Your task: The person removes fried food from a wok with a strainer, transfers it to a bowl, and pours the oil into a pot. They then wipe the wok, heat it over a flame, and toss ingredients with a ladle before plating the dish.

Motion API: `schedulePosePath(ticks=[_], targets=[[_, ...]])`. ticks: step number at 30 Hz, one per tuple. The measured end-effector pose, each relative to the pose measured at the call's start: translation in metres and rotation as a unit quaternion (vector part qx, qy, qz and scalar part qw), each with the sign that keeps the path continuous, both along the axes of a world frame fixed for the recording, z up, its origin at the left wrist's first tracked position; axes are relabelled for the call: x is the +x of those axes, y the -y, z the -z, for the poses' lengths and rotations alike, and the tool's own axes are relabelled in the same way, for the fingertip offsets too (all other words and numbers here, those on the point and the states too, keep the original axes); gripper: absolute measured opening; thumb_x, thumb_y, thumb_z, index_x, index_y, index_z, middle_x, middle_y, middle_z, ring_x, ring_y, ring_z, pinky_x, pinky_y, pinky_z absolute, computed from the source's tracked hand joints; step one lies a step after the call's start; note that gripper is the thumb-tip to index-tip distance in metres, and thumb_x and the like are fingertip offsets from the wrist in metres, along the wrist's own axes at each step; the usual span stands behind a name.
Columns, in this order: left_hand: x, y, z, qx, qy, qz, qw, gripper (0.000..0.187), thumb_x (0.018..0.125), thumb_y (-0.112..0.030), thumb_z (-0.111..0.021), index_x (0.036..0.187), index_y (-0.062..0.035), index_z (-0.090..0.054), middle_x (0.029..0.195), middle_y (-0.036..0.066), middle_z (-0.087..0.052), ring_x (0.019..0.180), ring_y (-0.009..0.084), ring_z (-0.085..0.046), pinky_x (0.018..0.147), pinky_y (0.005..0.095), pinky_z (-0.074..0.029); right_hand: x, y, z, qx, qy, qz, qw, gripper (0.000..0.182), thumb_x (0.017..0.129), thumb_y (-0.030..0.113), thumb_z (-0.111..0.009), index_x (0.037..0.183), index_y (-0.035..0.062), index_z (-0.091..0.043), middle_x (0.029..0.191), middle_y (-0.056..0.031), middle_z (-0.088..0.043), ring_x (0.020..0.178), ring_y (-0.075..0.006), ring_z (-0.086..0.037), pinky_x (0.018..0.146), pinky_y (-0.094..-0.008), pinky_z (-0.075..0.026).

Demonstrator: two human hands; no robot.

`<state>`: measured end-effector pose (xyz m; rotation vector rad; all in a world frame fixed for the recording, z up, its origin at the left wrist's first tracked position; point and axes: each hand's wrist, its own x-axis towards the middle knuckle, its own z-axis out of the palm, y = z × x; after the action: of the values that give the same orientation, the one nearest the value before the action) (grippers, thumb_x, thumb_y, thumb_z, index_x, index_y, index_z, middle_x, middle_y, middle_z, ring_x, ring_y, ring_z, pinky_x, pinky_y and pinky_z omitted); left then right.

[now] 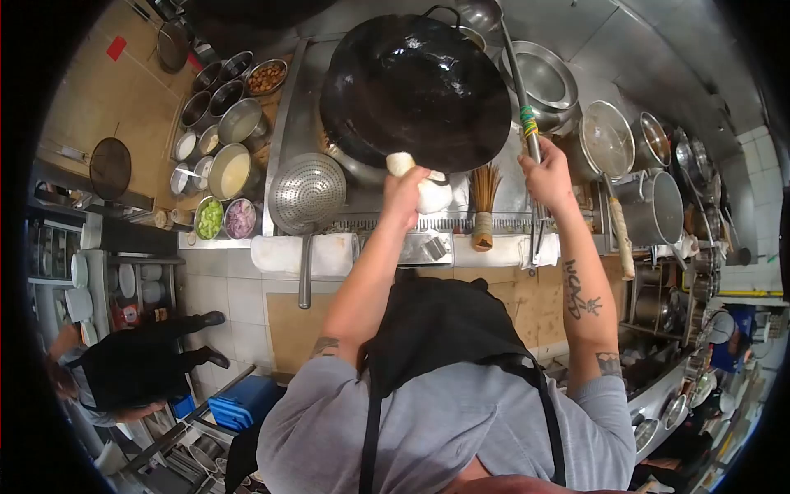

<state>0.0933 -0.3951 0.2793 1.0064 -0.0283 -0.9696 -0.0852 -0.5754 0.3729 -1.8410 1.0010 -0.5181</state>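
A large black wok (pixel 411 95) sits on the stove in front of me, its inside dark and shiny. My left hand (pixel 401 198) is closed around a white cloth (pixel 434 196) at the wok's near rim, where part of a dark loop handle shows. My right hand (pixel 547 174) grips the long handle of a ladle (pixel 480 13), with green and yellow bands above my fingers. The ladle's bowl is beyond the wok's far right edge. Between my hands, a bamboo wok brush (pixel 484 206) lies on the stove's near edge, bristles toward the wok.
A perforated strainer (pixel 307 193) lies left of the wok. Farther left stand several metal pots, chopped green vegetable (pixel 210 219) and chopped onion (pixel 240 219). On the right are a mesh strainer (pixel 607 140) and a deep pot (pixel 661 206). Another person (pixel 136 362) stands at lower left.
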Motion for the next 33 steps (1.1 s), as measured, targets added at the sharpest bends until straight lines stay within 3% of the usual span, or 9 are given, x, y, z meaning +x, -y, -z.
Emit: schedulePosePath(ticks=[10,16,18,20,23,24,26,30,33], targets=[[0.045,-0.01,0.035,-0.043,-0.17,0.028,0.984,0.021,0.087,-0.012,-0.061,0.101,0.0031,-0.059,0.098,0.016,-0.066,0.088,0.028,-0.068,0.079,0.0405,-0.057,-0.075,-0.057,0.145,-0.191,0.011,0.118,0.974,0.05,0.086,0.009,-0.063,0.131,-0.0088,-0.047,0.075,-0.0113,-0.057,0.059,-0.0116,-0.044,0.055,-0.0295,-0.041],[0.055,0.002,0.052,-0.014,-0.173,0.032,0.984,0.021,0.09,-0.017,-0.061,0.104,-0.0007,-0.06,0.101,0.014,-0.067,0.093,0.027,-0.067,0.085,0.04,-0.056,-0.145,-0.107,0.21,-0.148,-0.188,0.15,0.959,0.054,0.086,0.008,-0.055,0.139,0.004,-0.043,0.095,-0.0297,-0.065,0.09,-0.0464,-0.063,0.079,-0.0498,-0.05],[0.061,-0.002,0.068,-0.043,-0.182,0.044,0.981,0.024,0.091,-0.023,-0.064,0.11,-0.0079,-0.061,0.102,0.009,-0.068,0.093,0.0249,-0.067,0.085,0.0412,-0.056,-0.146,-0.111,0.214,-0.092,-0.323,0.127,0.933,0.055,0.085,0.014,-0.056,0.139,0.007,-0.045,0.089,-0.027,-0.066,0.08,-0.0436,-0.065,0.072,-0.0505,-0.052],[0.066,-0.009,0.067,-0.023,-0.18,0.07,0.981,0.029,0.094,-0.031,-0.06,0.112,-0.0083,-0.061,0.11,0.01,-0.068,0.097,0.0256,-0.067,0.085,0.0419,-0.056,-0.171,-0.101,0.301,-0.082,-0.363,0.086,0.924,0.037,0.086,0.013,-0.054,0.121,0.0003,-0.055,0.085,-0.0207,-0.068,0.075,-0.0369,-0.067,0.068,-0.0486,-0.054],[0.065,-0.034,0.064,-0.002,-0.1,0.131,0.986,0.051,0.094,-0.041,-0.055,0.129,-0.0044,-0.052,0.123,0.013,-0.062,0.109,0.0288,-0.062,0.095,0.0433,-0.052,-0.151,-0.098,0.29,-0.036,-0.436,0.018,0.899,0.018,0.085,0.013,-0.055,0.091,0.0018,-0.067,0.093,-0.0186,-0.068,0.086,-0.0337,-0.065,0.078,-0.0463,-0.054],[0.067,-0.04,0.069,0.032,-0.064,0.134,0.988,0.053,0.092,-0.041,-0.058,0.132,-0.0063,-0.05,0.126,0.013,-0.058,0.112,0.029,-0.06,0.095,0.0425,-0.051,-0.141,-0.103,0.269,-0.042,-0.387,0.098,0.916,0.018,0.078,0.009,-0.06,0.091,0.0003,-0.07,0.101,-0.0178,-0.068,0.102,-0.034,-0.063,0.086,-0.0454,-0.053],[0.048,-0.062,0.078,0.12,0.076,0.114,0.983,0.06,0.088,-0.04,-0.063,0.137,-0.01,-0.045,0.133,0.013,-0.051,0.117,0.0295,-0.055,0.096,0.0411,-0.049,-0.14,-0.102,0.266,-0.032,-0.379,0.079,0.921,0.05,0.08,0.01,-0.06,0.128,0.0006,-0.049,0.129,-0.0251,-0.048,0.116,-0.0403,-0.054,0.091,-0.0468,-0.051],[0.015,-0.111,0.092,0.05,0.328,0.254,0.908,0.082,0.083,-0.016,-0.073,0.15,-0.014,-0.026,0.146,0.018,-0.032,0.125,0.0317,-0.048,0.099,0.0409,-0.047,-0.183,-0.129,0.23,0.011,-0.199,0.171,0.965,0.039,0.075,0.011,-0.063,0.113,-0.0008,-0.062,0.11,-0.0265,-0.061,0.107,-0.0394,-0.06,0.092,-0.0444,-0.05],[-0.084,-0.11,0.006,0.122,0.164,0.232,0.951,0.085,0.085,-0.023,-0.074,0.151,-0.0176,-0.021,0.143,0.015,-0.038,0.123,0.0294,-0.05,0.094,0.0406,-0.05,-0.253,-0.168,0.235,0.045,-0.111,0.295,0.948,0.036,0.077,0.017,-0.063,0.108,-0.0018,-0.067,0.1,-0.025,-0.068,0.093,-0.0372,-0.067,0.085,-0.0426,-0.053]])
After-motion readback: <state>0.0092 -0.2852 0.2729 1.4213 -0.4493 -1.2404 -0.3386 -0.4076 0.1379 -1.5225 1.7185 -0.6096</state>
